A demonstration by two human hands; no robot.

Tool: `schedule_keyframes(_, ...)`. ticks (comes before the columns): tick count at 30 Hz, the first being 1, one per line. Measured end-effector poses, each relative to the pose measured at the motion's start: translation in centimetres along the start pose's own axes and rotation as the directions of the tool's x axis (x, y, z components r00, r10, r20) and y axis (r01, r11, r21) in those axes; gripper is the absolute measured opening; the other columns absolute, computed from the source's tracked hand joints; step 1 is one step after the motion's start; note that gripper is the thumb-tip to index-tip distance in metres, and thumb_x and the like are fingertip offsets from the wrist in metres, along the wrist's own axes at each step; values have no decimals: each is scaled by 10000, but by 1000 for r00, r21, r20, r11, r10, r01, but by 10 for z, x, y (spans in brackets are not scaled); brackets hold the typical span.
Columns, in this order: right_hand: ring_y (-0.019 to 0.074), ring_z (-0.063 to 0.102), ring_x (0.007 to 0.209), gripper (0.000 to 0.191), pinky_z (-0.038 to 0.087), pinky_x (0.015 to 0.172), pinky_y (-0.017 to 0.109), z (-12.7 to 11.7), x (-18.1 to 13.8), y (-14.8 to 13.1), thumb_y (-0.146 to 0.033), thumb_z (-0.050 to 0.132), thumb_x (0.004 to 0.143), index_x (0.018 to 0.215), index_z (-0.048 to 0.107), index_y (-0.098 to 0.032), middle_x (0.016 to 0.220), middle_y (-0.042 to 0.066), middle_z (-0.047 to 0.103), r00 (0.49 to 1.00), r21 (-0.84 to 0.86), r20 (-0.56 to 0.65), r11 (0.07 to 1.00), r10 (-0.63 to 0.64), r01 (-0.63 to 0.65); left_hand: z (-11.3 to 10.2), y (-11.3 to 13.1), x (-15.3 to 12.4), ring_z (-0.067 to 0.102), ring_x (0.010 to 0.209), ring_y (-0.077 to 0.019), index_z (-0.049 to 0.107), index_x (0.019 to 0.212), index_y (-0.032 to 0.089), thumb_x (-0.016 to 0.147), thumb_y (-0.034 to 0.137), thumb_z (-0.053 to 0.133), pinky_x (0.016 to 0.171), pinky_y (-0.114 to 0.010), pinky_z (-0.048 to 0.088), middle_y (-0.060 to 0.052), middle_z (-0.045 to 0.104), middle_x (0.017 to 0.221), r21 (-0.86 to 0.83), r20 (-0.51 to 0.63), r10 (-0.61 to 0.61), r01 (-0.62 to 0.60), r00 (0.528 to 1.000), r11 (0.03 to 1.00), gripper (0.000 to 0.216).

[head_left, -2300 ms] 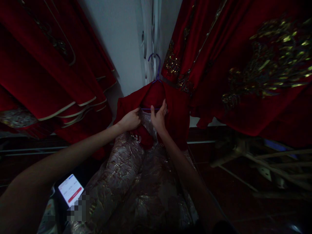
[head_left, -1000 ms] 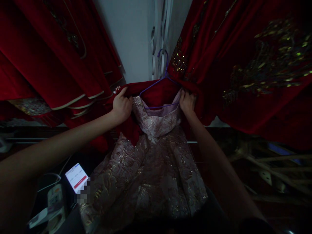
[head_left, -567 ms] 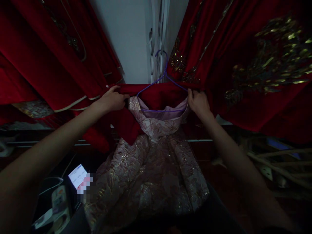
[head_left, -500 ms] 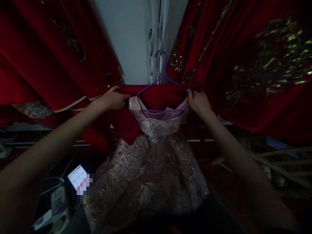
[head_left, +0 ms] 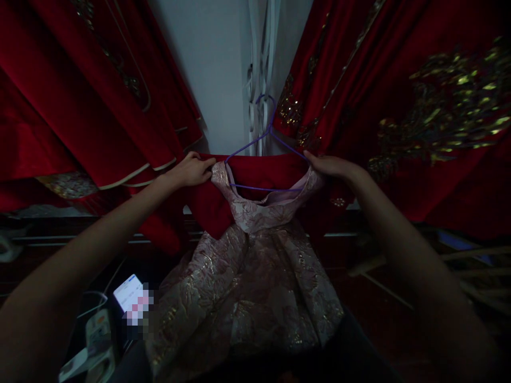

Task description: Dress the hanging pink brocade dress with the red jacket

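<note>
A pale pink brocade dress [head_left: 255,276] with gold pattern hangs on a purple wire hanger [head_left: 264,143] against a white wall. A red cloth [head_left: 261,173] lies over the hanger behind the dress's neckline. My left hand [head_left: 190,171] is closed on the red cloth at the dress's left shoulder. My right hand [head_left: 330,166] rests curled over the right shoulder end of the hanger, gripping fabric there.
Red embroidered garments hang at the left [head_left: 80,106] and at the right [head_left: 399,106], close on both sides. A lit phone screen [head_left: 128,292] lies at the lower left beside a power strip [head_left: 93,340]. Pale wooden rods [head_left: 459,260] lie at the right.
My hands moved apart from the middle of the neckline to the two shoulders. The red cloth was pulled back, uncovering the pink bodice. My right hand turned palm down over the shoulder.
</note>
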State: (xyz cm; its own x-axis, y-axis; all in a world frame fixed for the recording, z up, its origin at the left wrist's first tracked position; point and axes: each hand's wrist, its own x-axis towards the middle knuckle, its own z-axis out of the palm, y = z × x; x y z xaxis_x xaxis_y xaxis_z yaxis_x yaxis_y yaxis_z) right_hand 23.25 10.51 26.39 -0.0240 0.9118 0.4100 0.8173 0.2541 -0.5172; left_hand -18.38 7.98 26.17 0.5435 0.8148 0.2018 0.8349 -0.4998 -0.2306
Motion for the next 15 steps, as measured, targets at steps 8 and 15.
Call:
schedule_keyframes(8,261,659,897,355,512,826,425,-8,-24,17,-509,519,828,866,703,-207,827,100,715,897,302,353,876,265,-377,28,-13,-3,573,731,-150,537,1037,215,772,278,317,747,-285,431,-5,626,845,-517,11,-197,174,980,838,350)
schedule_keyframes(15,211,669,841,362,521,792,397,12,-65,80,-475,400,881,927,648,-215,902,87,705,829,556,557,717,53,-419,63,-2,-11,426,481,-108,523,1024,189,768,315,341,470,-221,363,20,480,580,-814,179,-318,321,931,483,339)
